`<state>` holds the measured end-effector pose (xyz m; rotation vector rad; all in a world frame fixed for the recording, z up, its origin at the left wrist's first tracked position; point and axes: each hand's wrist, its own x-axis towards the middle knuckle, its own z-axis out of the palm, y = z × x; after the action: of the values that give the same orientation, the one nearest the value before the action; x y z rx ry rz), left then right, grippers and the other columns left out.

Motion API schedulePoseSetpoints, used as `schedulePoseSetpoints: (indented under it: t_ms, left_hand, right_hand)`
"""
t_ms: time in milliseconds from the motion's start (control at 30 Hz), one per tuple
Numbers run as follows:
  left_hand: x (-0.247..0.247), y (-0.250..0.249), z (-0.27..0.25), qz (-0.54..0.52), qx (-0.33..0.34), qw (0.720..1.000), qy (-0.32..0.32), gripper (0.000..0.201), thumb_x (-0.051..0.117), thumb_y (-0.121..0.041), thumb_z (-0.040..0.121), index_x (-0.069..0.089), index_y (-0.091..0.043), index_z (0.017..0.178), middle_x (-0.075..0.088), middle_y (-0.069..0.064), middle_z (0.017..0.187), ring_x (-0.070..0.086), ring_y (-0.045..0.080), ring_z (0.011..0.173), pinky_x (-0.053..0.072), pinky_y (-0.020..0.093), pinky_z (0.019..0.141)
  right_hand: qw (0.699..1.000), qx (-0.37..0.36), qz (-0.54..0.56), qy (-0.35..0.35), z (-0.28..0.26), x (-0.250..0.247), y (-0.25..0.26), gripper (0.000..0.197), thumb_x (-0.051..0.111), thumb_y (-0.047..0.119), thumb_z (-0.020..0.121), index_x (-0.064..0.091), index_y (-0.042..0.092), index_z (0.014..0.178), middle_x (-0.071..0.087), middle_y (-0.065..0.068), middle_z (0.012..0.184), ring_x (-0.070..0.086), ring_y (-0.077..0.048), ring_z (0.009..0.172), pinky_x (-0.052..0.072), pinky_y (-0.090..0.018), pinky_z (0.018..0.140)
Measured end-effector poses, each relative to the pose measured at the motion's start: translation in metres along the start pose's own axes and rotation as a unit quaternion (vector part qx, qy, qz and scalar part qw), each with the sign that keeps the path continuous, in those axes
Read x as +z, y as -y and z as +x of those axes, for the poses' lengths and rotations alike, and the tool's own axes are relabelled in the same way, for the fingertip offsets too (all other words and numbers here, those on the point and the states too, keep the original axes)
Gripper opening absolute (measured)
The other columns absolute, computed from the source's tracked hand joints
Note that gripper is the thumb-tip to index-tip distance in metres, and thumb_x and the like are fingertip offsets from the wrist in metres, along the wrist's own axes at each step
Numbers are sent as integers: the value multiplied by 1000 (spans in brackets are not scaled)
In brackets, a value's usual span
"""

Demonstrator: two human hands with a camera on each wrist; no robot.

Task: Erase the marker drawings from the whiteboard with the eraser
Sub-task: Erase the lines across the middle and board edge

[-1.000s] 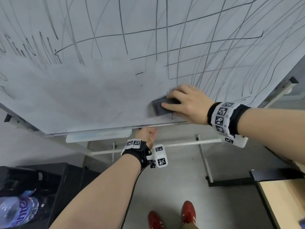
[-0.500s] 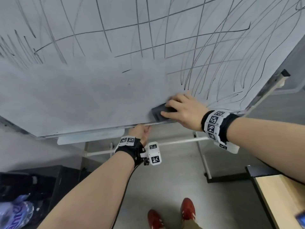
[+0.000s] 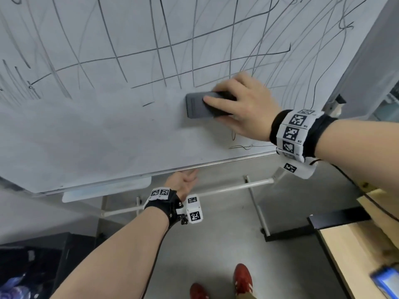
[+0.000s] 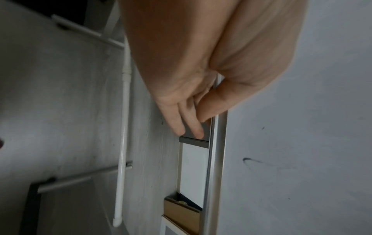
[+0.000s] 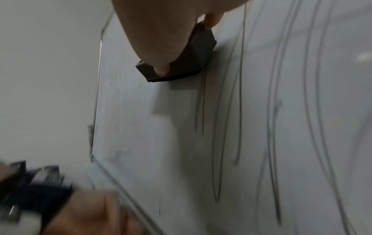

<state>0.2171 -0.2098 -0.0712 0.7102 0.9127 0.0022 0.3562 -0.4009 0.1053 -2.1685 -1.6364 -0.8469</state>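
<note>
The whiteboard [image 3: 112, 130] fills the head view, smudged grey in its lower left. Black marker lines [image 3: 194, 39] cross its upper and right parts. My right hand [image 3: 216, 108] grips the dark grey eraser [image 3: 197, 107] and presses it flat on the board, above the bottom edge. In the right wrist view the eraser [image 5: 189, 58] is held between thumb and fingers, beside marker lines [image 5: 241, 95]. My left hand [image 3: 187, 175] pinches the board's bottom frame [image 4: 218, 159], thumb in front and fingers [image 4: 181, 122] behind.
A pale pen tray [image 3: 105, 189] hangs under the board's left part. The stand's white crossbar [image 3: 226, 187] and legs run below. A wooden desk [image 3: 356, 255] is at the right, a black case [image 3: 43, 255] at the lower left, my red shoes [image 3: 243, 277] on the floor.
My right hand has slid the eraser up from the bottom edge toward the marker lines. My left hand has stayed on the bottom frame.
</note>
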Motion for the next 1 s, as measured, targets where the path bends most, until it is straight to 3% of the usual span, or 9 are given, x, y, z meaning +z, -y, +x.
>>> schedulePoseSetpoints:
  t_ms: [100, 200, 267, 367, 467, 533, 733, 867, 1000]
  left_hand:
    - [10, 10, -7, -46, -13, 999, 21, 68, 15, 24, 89, 20, 2, 153, 34, 15, 155, 35, 28, 144, 25, 43, 120]
    - [9, 15, -7, -73, -16, 997, 25, 70, 13, 24, 86, 21, 0, 152, 34, 13, 155, 37, 29, 143, 26, 43, 119]
    - [4, 16, -4, -57, -6, 998, 20, 75, 11, 26, 82, 21, 0, 151, 35, 13, 155, 41, 30, 140, 28, 44, 118]
    - [4, 15, 2, -25, 8, 1000, 15, 77, 10, 26, 77, 37, -2, 143, 45, 12, 147, 48, 28, 133, 32, 41, 115]
    - [4, 17, 12, -9, 13, 1000, 15, 71, 12, 26, 76, 48, 1, 132, 52, 13, 142, 53, 27, 125, 43, 40, 97]
    - [3, 19, 16, 0, 16, 1000, 9, 77, 13, 27, 72, 44, 4, 139, 52, 16, 143, 54, 28, 127, 48, 39, 89]
    - [23, 18, -2, -25, 11, 1000, -6, 76, 9, 25, 81, 29, 1, 150, 39, 12, 153, 38, 27, 142, 26, 39, 119]
    - [50, 25, -20, -24, -13, 1000, 5, 65, 16, 24, 87, 27, 3, 148, 38, 15, 153, 37, 27, 142, 26, 42, 120]
    - [78, 40, -23, -28, -28, 999, -4, 53, 20, 21, 88, 35, 5, 136, 49, 19, 139, 47, 30, 135, 34, 42, 115]
  right_hand:
    - [998, -3, -13, -55, 15, -11, 0, 32, 61, 23, 92, 66, 14, 123, 62, -15, 113, 49, -33, 91, 43, -44, 72]
    - [998, -27, 4, -54, 2, 7, 11, 28, 62, 22, 93, 68, 13, 119, 62, -17, 109, 50, -34, 86, 42, -43, 71]
    - [999, -45, 12, 2, -21, 34, 23, 30, 64, 19, 90, 66, 15, 120, 61, -16, 110, 48, -32, 86, 42, -41, 68]
    - [993, -44, -3, 106, -68, 86, 41, 39, 71, 13, 80, 64, 19, 119, 60, -13, 112, 46, -32, 94, 44, -41, 68]
    - [985, -16, -17, 173, -108, 118, 57, 41, 73, 14, 75, 66, 20, 115, 59, -10, 112, 46, -31, 101, 40, -39, 71]
    - [984, 9, -14, 177, -116, 117, 59, 38, 74, 17, 77, 67, 21, 114, 60, -10, 110, 45, -31, 101, 41, -39, 71]
    - [992, 40, 10, 116, -82, 52, 19, 42, 64, 22, 87, 58, 16, 129, 57, -11, 120, 48, -32, 98, 46, -44, 73]
    - [995, 94, -20, 8, -37, -13, -12, 40, 59, 24, 91, 56, 12, 129, 57, -10, 122, 47, -33, 94, 45, -49, 77]
    - [982, 132, -58, -122, 2, -77, -34, 45, 57, 30, 93, 54, 14, 135, 56, -10, 126, 47, -35, 101, 42, -44, 82]
